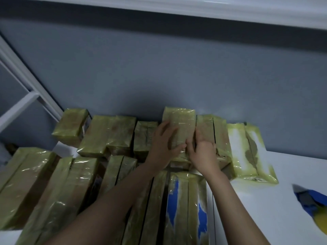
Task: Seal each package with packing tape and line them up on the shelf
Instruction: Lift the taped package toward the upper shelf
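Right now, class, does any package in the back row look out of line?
Yes. The far-left package sits turned at an angle to the row; the middle package stands higher than its neighbours.

There are two hands, one left hand (164, 138) and one right hand (203, 152), and roughly seventeen tape-wrapped packages (95, 137), about nine in the back row and eight in front (blurred seams prevent an exact count), plus one blue-and-yellow thing (311, 202) and one white shelf (283, 174).
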